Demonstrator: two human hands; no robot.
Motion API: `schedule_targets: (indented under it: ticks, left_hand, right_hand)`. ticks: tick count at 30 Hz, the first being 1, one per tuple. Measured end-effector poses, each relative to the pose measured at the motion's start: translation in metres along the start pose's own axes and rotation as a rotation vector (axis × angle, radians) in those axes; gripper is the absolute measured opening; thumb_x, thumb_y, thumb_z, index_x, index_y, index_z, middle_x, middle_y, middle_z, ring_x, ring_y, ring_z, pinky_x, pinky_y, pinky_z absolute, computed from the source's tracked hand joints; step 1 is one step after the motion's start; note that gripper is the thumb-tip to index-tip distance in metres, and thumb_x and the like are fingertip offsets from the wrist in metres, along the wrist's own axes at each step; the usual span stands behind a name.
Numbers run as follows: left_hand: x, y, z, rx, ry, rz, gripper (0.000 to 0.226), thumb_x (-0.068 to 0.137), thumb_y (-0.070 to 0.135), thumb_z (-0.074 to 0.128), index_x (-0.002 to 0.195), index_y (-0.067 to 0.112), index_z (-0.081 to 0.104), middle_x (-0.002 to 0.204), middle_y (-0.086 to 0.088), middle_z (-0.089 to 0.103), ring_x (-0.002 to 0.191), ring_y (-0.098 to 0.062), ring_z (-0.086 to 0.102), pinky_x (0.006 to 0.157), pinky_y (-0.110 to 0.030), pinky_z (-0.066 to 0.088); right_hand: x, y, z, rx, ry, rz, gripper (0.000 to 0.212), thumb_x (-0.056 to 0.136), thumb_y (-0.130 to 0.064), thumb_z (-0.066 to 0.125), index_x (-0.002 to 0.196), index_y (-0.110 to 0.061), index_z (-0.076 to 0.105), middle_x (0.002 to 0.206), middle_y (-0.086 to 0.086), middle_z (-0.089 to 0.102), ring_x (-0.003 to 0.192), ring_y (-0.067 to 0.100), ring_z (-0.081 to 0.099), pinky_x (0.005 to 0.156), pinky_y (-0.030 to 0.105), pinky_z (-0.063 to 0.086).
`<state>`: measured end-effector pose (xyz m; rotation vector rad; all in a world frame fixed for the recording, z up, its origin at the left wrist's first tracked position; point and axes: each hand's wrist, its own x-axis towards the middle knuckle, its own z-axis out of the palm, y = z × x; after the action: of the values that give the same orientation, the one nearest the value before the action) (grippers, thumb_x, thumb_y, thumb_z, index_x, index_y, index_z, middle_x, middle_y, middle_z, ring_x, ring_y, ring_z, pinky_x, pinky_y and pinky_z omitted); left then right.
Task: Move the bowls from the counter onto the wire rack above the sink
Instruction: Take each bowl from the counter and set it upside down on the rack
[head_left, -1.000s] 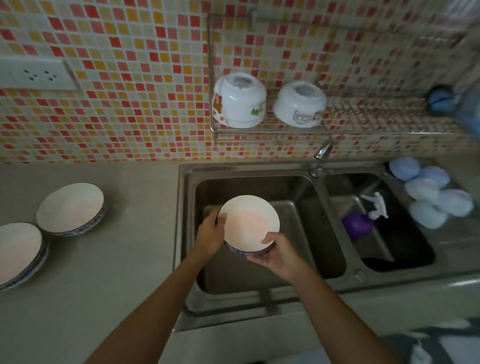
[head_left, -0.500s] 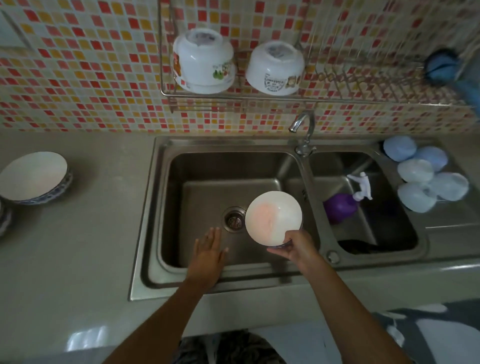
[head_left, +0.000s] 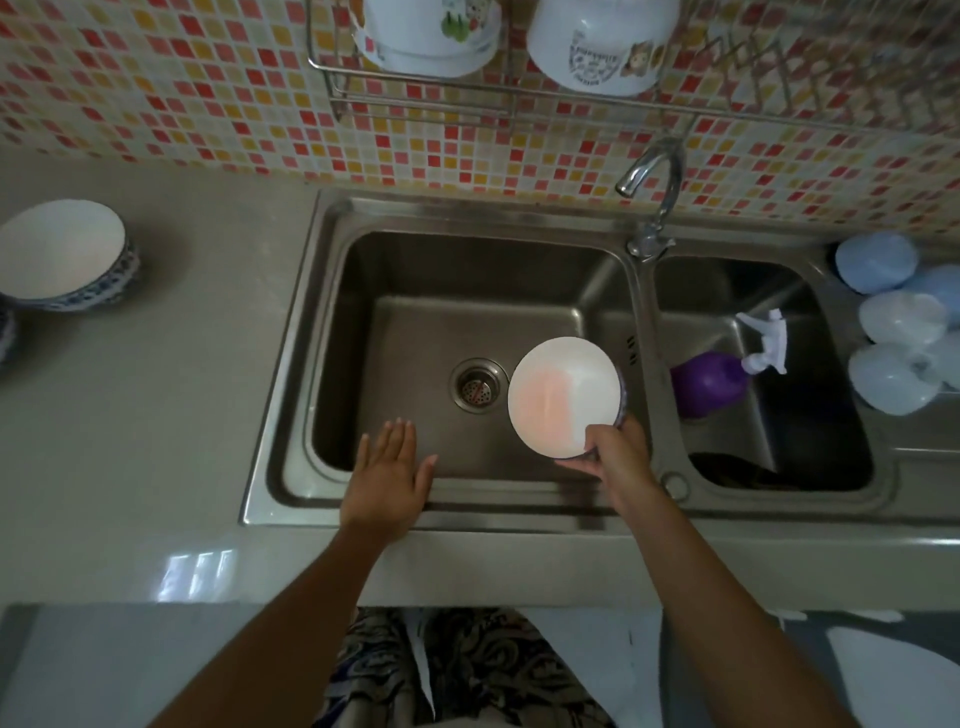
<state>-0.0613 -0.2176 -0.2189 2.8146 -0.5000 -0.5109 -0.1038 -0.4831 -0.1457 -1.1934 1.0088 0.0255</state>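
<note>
My right hand (head_left: 613, 460) grips a white bowl with a blue patterned outside (head_left: 558, 395) by its near rim, holding it over the right part of the left sink basin. Flat and empty, my left hand (head_left: 387, 480) hovers with fingers spread above the basin's front edge. Another blue-and-white bowl (head_left: 62, 257) stands on the counter at far left, with the edge of a further bowl (head_left: 5, 332) just below it. The wire rack (head_left: 415, 91) hangs on the tiled wall above the sink and carries two upturned white bowls (head_left: 426, 31) (head_left: 597, 47).
A double steel sink (head_left: 291, 364) fills the middle; its faucet (head_left: 652, 182) rises between the basins. A purple spray bottle (head_left: 711, 382) lies in the right basin. Several pale blue round things (head_left: 893, 338) sit on the right sink ledge. The rack's right part is bare wire.
My left hand let go of the bowl and dropped toward the sink's front edge. My right hand alone carried the bowl to the right. The view tilted down, so the rack rose toward the top edge.
</note>
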Motion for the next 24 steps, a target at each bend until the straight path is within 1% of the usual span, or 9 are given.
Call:
schedule_targets:
  ticks: [4,9,11,13,15,17,19,21,24]
  left_hand:
    - [0.000,0.001,0.001,0.009,-0.007,0.000,0.082,0.085,0.059,-0.006,0.149,0.012,0.013,0.158,-0.005,0.014,0.146,-0.016,0.002,0.118,-0.036,-0.005]
    - [-0.001,0.002,-0.002,-0.020,-0.025,-0.005,0.082,0.084,0.061,-0.006,0.149,0.014,0.008,0.159,-0.004,0.010,0.146,-0.016,-0.001,0.119,-0.036,-0.003]
    - [-0.001,0.002,-0.003,-0.021,-0.026,-0.010,0.082,0.084,0.061,-0.005,0.149,0.013,0.009,0.158,-0.005,0.011,0.146,-0.016,0.000,0.119,-0.036,-0.002]
    - [-0.001,0.002,-0.002,-0.021,-0.022,-0.014,0.083,0.084,0.061,-0.004,0.149,0.013,0.011,0.158,-0.005,0.013,0.146,-0.016,0.003,0.119,-0.035,-0.001]
    - [0.000,0.001,-0.002,-0.032,-0.024,-0.017,0.082,0.085,0.061,-0.003,0.150,0.013,0.011,0.158,-0.005,0.012,0.146,-0.016,0.003,0.119,-0.035,0.000]
    - [0.000,0.001,-0.002,-0.043,-0.026,-0.018,0.081,0.085,0.061,-0.002,0.150,0.014,0.010,0.159,-0.005,0.012,0.146,-0.016,0.003,0.119,-0.035,0.000]
    - [0.000,0.002,-0.002,-0.036,-0.022,-0.018,0.082,0.085,0.061,-0.002,0.150,0.013,0.010,0.159,-0.005,0.012,0.146,-0.016,0.004,0.119,-0.035,-0.001]
    - [0.000,0.002,-0.002,-0.024,-0.019,-0.022,0.082,0.084,0.061,-0.003,0.150,0.013,0.010,0.159,-0.004,0.012,0.146,-0.016,0.004,0.119,-0.034,-0.002]
    - [-0.001,0.001,-0.002,-0.017,-0.020,-0.024,0.082,0.084,0.061,-0.004,0.150,0.013,0.009,0.159,-0.004,0.011,0.146,-0.016,0.003,0.119,-0.034,-0.002]
  right_hand:
    - [0.004,-0.004,0.007,-0.081,0.030,-0.045,0.077,0.058,0.000,0.047,0.133,-0.019,0.049,0.132,0.006,0.051,0.116,0.039,0.050,0.066,0.054,0.060]
    - [0.008,-0.002,0.017,-0.236,0.055,-0.169,0.071,0.073,0.010,0.048,0.138,-0.019,0.038,0.128,0.003,0.050,0.116,0.031,0.050,0.063,0.048,0.061]
    - [0.007,-0.002,0.022,-0.324,0.072,-0.244,0.072,0.073,0.010,0.051,0.139,-0.017,0.037,0.122,0.001,0.052,0.112,0.025,0.051,0.073,0.045,0.059]
    - [0.005,-0.002,0.026,-0.441,0.101,-0.334,0.072,0.072,0.010,0.053,0.138,-0.013,0.037,0.122,0.004,0.055,0.106,0.020,0.052,0.083,0.031,0.051]
    - [0.003,-0.002,0.029,-0.517,0.114,-0.404,0.071,0.071,0.010,0.055,0.136,-0.012,0.039,0.125,0.007,0.056,0.109,0.021,0.054,0.080,0.020,0.046]
    - [0.003,0.000,0.032,-0.563,0.127,-0.461,0.071,0.069,0.011,0.057,0.135,-0.010,0.039,0.126,0.009,0.054,0.114,0.024,0.055,0.072,0.004,0.042]
    - [0.004,0.002,0.035,-0.595,0.142,-0.525,0.072,0.069,0.011,0.059,0.136,-0.005,0.039,0.127,0.012,0.052,0.114,0.024,0.055,0.070,-0.003,0.039]
    - [0.003,0.004,0.036,-0.646,0.149,-0.571,0.074,0.069,0.009,0.063,0.138,-0.005,0.037,0.130,0.012,0.050,0.117,0.023,0.054,0.082,0.006,0.042]
    - [0.001,0.009,0.036,-0.745,0.157,-0.651,0.080,0.068,0.005,0.069,0.138,-0.012,0.034,0.130,0.008,0.046,0.117,0.023,0.053,0.090,0.033,0.054]
